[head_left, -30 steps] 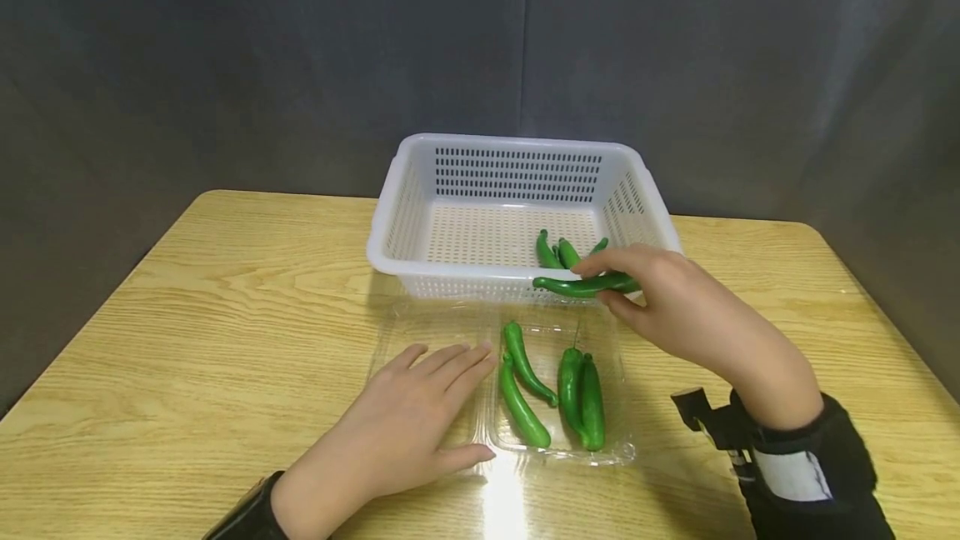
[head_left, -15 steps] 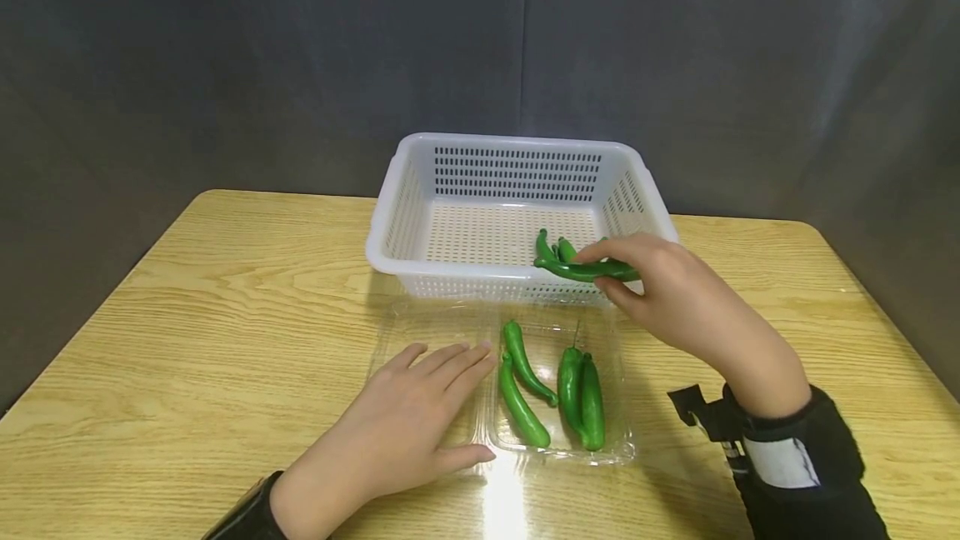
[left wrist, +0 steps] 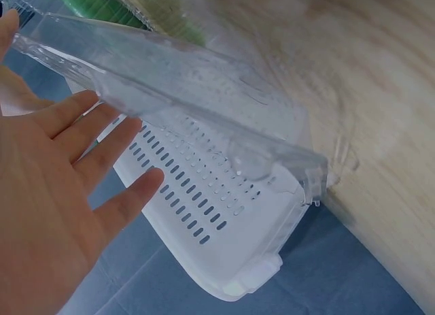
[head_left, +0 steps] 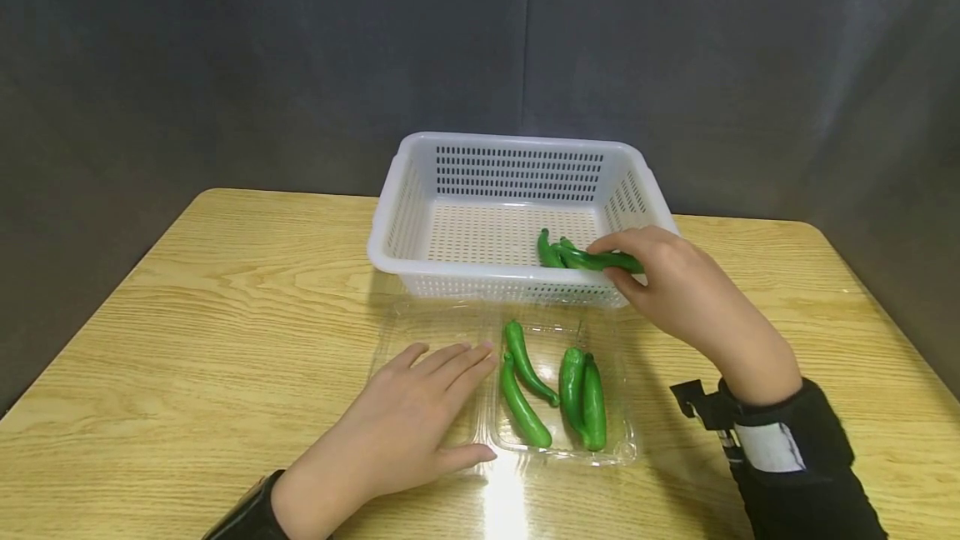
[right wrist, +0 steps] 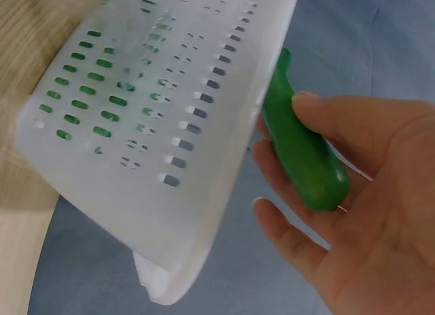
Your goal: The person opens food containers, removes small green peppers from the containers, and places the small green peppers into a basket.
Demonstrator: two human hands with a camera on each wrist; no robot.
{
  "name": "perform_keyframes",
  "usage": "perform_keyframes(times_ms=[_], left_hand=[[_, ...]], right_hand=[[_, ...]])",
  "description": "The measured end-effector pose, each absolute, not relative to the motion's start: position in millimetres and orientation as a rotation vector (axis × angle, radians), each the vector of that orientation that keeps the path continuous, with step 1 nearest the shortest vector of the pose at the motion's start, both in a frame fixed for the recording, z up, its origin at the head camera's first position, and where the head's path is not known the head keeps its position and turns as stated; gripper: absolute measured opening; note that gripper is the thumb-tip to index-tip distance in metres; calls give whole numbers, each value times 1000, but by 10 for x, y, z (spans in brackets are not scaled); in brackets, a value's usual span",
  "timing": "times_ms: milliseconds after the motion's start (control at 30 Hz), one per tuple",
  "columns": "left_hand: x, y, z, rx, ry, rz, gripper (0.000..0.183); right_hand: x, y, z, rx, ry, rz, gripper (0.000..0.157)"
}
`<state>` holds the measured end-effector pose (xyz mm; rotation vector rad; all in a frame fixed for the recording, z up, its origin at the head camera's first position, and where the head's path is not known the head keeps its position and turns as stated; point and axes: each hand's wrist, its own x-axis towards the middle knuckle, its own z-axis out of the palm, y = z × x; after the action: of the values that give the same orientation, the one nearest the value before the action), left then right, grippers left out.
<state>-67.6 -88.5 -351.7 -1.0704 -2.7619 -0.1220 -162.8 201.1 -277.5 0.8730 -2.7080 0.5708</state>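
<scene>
Pinched between thumb and fingers of my right hand (head_left: 667,282) is a green chili pepper (right wrist: 302,148), held at the front right rim of the white slotted basket (head_left: 465,271). Inside that basket, more green peppers (head_left: 547,250) lie near the front right, partly hidden by the rim and the held pepper. My left hand (head_left: 405,411) lies with fingers extended over the lid half of a clear plastic clamshell box (head_left: 431,323); in the left wrist view its fingertips are at the lid's edge. The box's right half holds several green peppers (head_left: 525,402), set in two pairs.
The box lies open on a wood-grain table (head_left: 187,340), just in front of the basket. A dark grey curtain (head_left: 300,65) hangs behind the table. Black straps (head_left: 787,440) wrap both wrists.
My right hand has moved slightly away from me with the pepper, from in front of the basket's rim to over it. The left hand has stayed in place.
</scene>
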Motion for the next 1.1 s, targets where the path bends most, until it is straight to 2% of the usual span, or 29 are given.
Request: perform_keyframes(times_ms=[1100], left_hand=[[-675,-883,-3514,-1073,-2765,-139,80]], right_hand=[[-1799,2086,-2939,730,-2733,551,21]])
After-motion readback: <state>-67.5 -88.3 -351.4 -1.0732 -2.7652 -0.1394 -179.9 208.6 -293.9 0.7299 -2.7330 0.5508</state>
